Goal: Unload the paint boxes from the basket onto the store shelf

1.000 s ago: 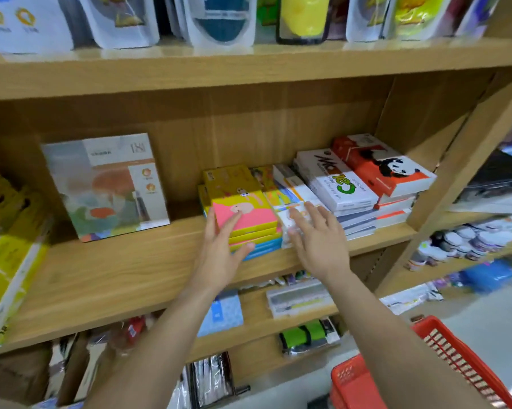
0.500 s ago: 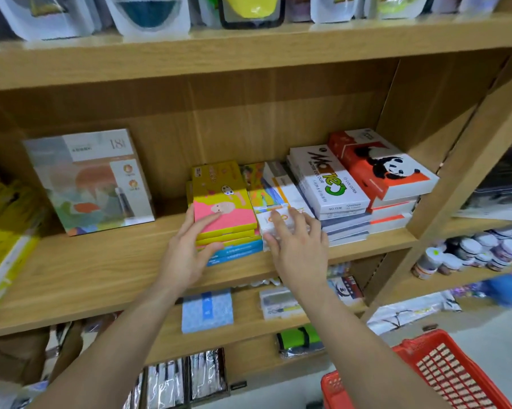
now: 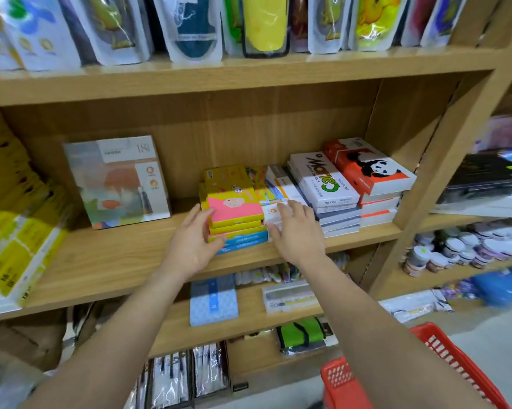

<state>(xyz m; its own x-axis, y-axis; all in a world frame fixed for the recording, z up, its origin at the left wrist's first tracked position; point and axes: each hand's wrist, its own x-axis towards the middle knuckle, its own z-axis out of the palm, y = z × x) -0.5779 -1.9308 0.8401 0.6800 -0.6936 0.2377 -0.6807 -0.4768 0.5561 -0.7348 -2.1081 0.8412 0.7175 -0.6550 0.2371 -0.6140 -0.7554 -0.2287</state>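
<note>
Now two hands, left hand and right hand, flank one box stack.

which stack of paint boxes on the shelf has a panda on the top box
The stack farthest right, against the shelf's side panel: its top box, the red-and-white panda box. The neighbouring white box shows green lettering instead.

Two bare forearms enter from the bottom edge, uncovered along all of their visible length; no sleeve edge shows. Left hand and right hand are both ungloved. Fingers plain and slender, with short nails. Wrists unadorned in what shows. Upper arms, shoulders and clothing lie outside the frame, so what is worn cannot be told.
</note>
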